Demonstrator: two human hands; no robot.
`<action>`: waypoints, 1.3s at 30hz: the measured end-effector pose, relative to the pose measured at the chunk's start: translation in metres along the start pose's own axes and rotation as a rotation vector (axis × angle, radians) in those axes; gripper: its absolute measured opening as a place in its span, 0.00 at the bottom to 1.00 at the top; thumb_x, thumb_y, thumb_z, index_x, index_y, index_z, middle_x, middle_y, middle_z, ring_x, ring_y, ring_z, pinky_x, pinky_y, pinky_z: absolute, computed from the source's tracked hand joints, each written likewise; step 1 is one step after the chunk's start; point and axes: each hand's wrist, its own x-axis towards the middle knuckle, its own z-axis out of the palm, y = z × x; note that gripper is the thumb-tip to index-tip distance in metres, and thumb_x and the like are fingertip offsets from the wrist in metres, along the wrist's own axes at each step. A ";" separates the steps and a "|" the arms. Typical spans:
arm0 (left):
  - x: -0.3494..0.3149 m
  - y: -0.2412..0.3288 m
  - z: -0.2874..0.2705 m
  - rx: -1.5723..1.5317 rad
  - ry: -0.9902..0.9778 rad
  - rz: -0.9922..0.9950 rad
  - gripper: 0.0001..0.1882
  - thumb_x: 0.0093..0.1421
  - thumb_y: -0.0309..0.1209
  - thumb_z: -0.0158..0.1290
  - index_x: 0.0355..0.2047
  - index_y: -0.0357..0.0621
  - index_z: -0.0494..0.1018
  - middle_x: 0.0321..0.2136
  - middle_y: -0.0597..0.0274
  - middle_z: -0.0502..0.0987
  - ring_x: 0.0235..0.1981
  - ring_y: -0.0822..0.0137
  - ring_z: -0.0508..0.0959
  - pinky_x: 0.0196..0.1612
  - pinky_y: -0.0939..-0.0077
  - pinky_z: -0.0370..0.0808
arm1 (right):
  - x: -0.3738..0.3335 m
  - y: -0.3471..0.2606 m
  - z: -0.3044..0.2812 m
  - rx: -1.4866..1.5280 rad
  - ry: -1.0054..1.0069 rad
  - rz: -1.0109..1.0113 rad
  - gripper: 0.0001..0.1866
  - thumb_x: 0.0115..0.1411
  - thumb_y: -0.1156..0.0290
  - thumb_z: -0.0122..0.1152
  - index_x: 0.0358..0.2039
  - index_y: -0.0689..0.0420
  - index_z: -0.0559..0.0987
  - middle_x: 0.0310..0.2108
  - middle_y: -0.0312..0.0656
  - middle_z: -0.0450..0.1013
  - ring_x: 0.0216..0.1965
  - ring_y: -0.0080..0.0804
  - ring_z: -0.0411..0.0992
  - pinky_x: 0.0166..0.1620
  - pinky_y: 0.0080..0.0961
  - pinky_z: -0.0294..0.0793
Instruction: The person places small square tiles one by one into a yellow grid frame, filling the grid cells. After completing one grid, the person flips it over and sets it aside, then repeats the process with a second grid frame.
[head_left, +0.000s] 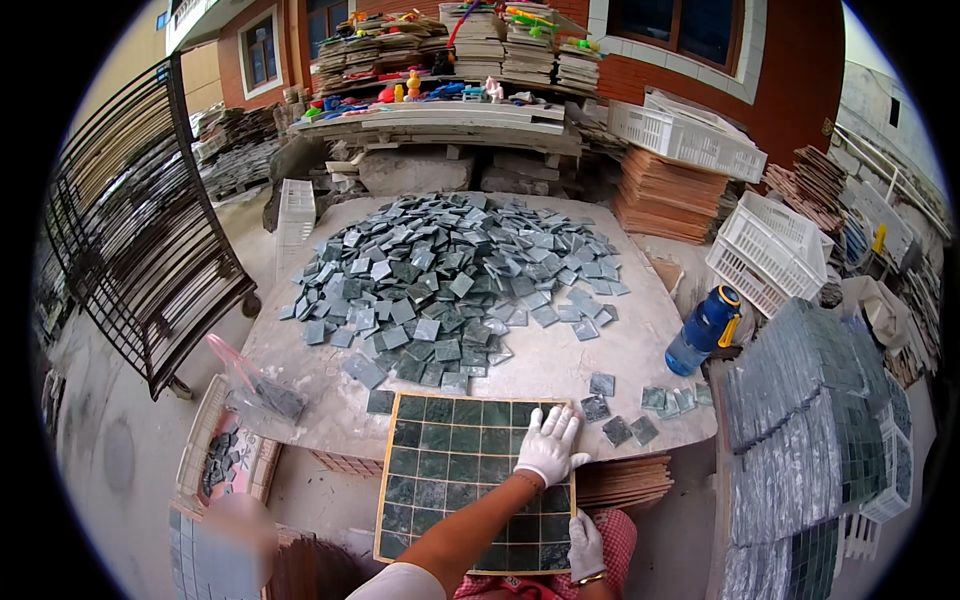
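Note:
A square wooden-framed tile board [379,500] extends from the table's near edge over my lap, filled with rows of dark green square stone tiles [440,437]. Across its upper right corner lies my left hand [548,444], in a white glove, fingers spread flat on the tiles. My right hand [586,546], also gloved, is closed at the board's lower right edge; part of its fingers is hidden. Right of the board, several loose tiles [616,431] lie on the table. Beyond it spreads a big heap of grey-green tiles [440,270].
The pale table [640,330] holds a blue water bottle [703,330] at right and a plastic bag [262,388] at left. Stacked tile sheets [800,420] rise at my right, near white crates [770,250]. A black metal rack [140,230] stands left; a tile basket [190,450] sits below it.

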 end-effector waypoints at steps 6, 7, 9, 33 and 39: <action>-0.020 0.001 -0.007 -0.083 0.045 0.068 0.36 0.61 0.56 0.41 0.62 0.45 0.60 0.62 0.56 0.62 0.64 0.59 0.60 0.66 0.54 0.48 | 0.004 0.002 -0.007 -0.020 -0.054 -0.029 0.18 0.65 0.61 0.49 0.48 0.61 0.73 0.29 0.27 0.66 0.27 0.14 0.59 0.29 0.13 0.59; -0.021 -0.024 -0.008 -0.027 0.071 -0.009 0.35 0.62 0.56 0.40 0.62 0.46 0.60 0.62 0.56 0.61 0.64 0.59 0.59 0.66 0.55 0.47 | -0.003 0.001 -0.005 -0.021 -0.059 -0.074 0.18 0.66 0.61 0.49 0.48 0.61 0.74 0.28 0.25 0.64 0.25 0.13 0.57 0.27 0.13 0.57; -0.037 -0.079 -0.019 0.069 0.125 -0.153 0.34 0.62 0.55 0.41 0.61 0.45 0.61 0.62 0.56 0.61 0.64 0.58 0.59 0.65 0.55 0.48 | -0.008 -0.012 -0.007 -0.028 -0.098 0.060 0.15 0.65 0.64 0.49 0.45 0.60 0.74 0.27 0.25 0.63 0.27 0.13 0.57 0.29 0.14 0.58; -0.058 0.073 0.005 -0.187 -0.226 0.316 0.33 0.59 0.53 0.45 0.58 0.42 0.65 0.60 0.54 0.64 0.63 0.59 0.60 0.66 0.51 0.47 | 0.003 0.031 -0.019 0.592 0.012 0.131 0.28 0.68 0.44 0.32 0.52 0.54 0.68 0.51 0.42 0.67 0.53 0.34 0.64 0.59 0.34 0.62; -0.064 -0.046 -0.031 0.010 0.130 -0.105 0.35 0.60 0.55 0.44 0.60 0.45 0.62 0.61 0.55 0.63 0.62 0.58 0.61 0.64 0.51 0.50 | -0.012 -0.011 -0.012 0.603 -0.112 0.254 0.33 0.68 0.45 0.32 0.56 0.62 0.66 0.51 0.48 0.69 0.53 0.36 0.66 0.58 0.31 0.63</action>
